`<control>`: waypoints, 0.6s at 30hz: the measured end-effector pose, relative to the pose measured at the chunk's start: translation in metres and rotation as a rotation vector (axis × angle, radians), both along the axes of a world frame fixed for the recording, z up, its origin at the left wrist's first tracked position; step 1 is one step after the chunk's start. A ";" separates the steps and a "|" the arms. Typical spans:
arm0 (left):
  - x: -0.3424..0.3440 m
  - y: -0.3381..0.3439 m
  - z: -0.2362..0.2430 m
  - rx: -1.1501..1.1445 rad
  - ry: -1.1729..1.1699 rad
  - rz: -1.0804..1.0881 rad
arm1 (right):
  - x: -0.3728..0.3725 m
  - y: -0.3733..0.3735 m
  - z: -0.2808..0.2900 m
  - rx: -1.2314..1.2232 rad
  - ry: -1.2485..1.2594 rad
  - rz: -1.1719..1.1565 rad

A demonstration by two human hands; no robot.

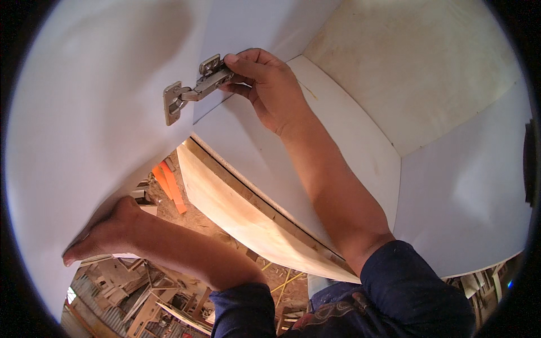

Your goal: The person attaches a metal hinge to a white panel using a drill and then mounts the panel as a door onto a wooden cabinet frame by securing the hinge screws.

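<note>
A metal concealed cabinet hinge (205,87) spans from the white door panel (84,124) to the inner side wall of a white cabinet (270,152). Its cup plate lies flat against the door, while its arm reaches to a mounting plate by the wall. My right hand (262,79) pinches the rear end of the hinge arm between thumb and fingers. At the lower left, my left hand (110,228) grips the door's lower edge; some of its fingers are hidden by the panel.
A pale wooden panel (242,214) runs along the cabinet's front edge. Bare plywood (417,67) forms one inner face. Below lie orange strips (170,186), wood offcuts (121,281) and brown ground. A dark object (530,163) shows at the right rim.
</note>
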State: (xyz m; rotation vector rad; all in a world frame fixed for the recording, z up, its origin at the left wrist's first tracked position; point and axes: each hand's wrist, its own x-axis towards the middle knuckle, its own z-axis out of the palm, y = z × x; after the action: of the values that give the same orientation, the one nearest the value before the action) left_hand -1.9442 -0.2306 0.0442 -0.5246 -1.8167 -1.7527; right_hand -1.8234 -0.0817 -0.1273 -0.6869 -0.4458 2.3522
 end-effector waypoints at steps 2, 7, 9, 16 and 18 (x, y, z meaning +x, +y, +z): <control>-0.003 -0.002 0.000 -0.006 -0.012 -0.020 | 0.003 0.002 0.000 -0.009 0.022 0.036; -0.009 -0.004 0.002 0.033 -0.075 -0.040 | 0.008 -0.001 0.002 -0.088 0.001 0.066; -0.005 0.000 0.003 0.056 -0.085 -0.035 | 0.008 0.002 -0.003 -0.101 0.019 0.097; -0.010 -0.008 0.001 0.039 -0.044 -0.019 | 0.006 0.000 -0.009 -0.118 0.057 0.116; -0.009 -0.006 0.000 0.068 -0.035 -0.013 | 0.004 -0.009 -0.012 -0.112 0.107 0.070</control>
State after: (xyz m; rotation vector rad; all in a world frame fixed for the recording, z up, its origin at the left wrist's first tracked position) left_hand -1.9532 -0.2369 0.0445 -0.4826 -1.7743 -1.8362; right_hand -1.8196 -0.0906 -0.1390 -0.6014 -0.2977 2.4812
